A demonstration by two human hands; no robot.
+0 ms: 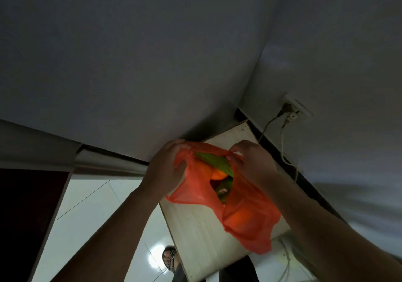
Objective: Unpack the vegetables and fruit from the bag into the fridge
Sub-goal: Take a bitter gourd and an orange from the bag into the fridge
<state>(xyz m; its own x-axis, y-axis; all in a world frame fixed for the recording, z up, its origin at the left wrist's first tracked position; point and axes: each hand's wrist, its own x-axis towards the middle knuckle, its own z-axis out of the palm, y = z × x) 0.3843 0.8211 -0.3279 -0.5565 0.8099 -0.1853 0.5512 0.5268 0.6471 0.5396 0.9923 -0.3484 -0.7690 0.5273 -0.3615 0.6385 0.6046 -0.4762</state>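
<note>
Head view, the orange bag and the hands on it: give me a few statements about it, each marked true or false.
1. The left hand and the right hand each hold the top edge of the orange bag. True.
2. The bag hangs in the air. False: it lies on the pale wooden top.
3. An orange fruit and a long green vegetable show in the bag's mouth. True.
4. The bag is knotted shut. False: its mouth is pulled open between the hands.
5. The wall socket has nothing plugged in. False: plugs with cables sit in it.
</note>
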